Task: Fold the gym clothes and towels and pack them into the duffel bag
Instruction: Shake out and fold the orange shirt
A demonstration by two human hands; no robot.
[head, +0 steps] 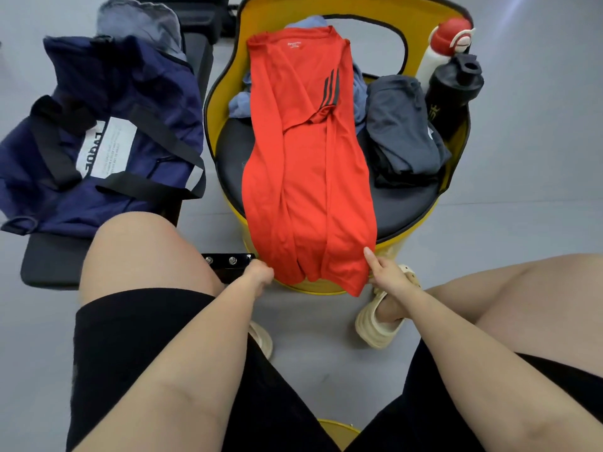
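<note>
On the black-cushioned yellow stool (pixel 421 203) in front of your knees, the red shirt (pixel 303 177) lies folded into a long strip, sleeves tucked in, collar at the far end and hem hanging over the near edge toward you. Its long axis runs straight away from you, so the next fold looks like a lift of the hem toward the collar. Your left hand (pixel 261 275) sits at the hem's left corner, its fingers curled into the cloth edge, though the grip itself is partly hidden. Your right hand (pixel 390 278) is at the right corner, forefinger stretched out against the fabric, the other fingers loosely bent; whether it pinches the cloth you cannot tell. Both hands are about equally near the hem. Folded grey clothes (pixel 401 135) rest beside the shirt on the right, touching a black bottle (pixel 453 89) and a white bottle with a red cap (pixel 447 44). A pale blue cloth (pixel 241 102) lies under the shirt's far end. The navy duffel bag (pixel 107 138) waits on a bench (pixel 49 265) to your left, well apart from the stool.
</note>
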